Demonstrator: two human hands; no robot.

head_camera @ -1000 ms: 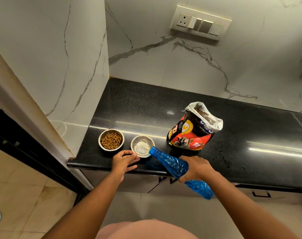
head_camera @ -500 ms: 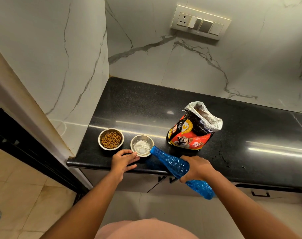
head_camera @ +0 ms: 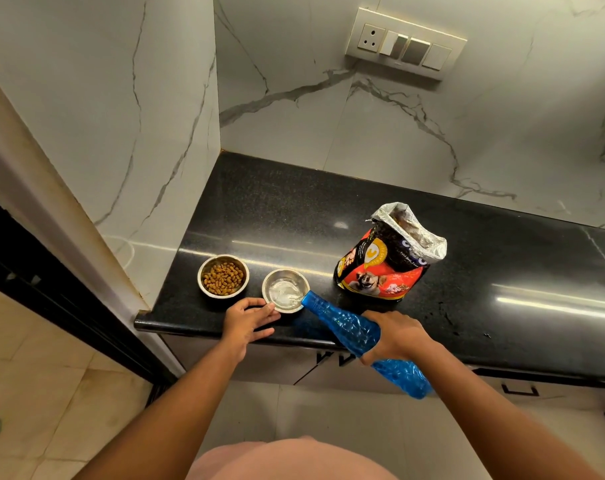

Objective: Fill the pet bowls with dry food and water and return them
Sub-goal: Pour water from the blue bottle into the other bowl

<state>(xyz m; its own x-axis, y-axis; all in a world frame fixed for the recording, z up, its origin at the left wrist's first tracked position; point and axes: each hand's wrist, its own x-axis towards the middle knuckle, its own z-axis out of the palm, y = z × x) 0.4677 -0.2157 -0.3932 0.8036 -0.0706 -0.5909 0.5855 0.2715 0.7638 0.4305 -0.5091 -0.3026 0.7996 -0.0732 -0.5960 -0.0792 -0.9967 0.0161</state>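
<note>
Two steel bowls stand near the front left corner of the black counter. The left bowl holds brown dry food. The right bowl has water in it. My right hand grips a blue plastic bottle, tilted with its mouth over the right bowl's rim, and water runs into that bowl. My left hand rests on the counter with its fingertips against the near side of the water bowl. An open red and black dog food bag stands to the right of the bowls.
White marble walls close the counter at the left and back. A switch panel is on the back wall. The counter stretches to the right of the bag. Cabinet fronts lie below the counter edge, tiled floor at the lower left.
The bottle stays tilted over the right bowl and the water in the bowl has risen a little. Both hands have barely moved.
</note>
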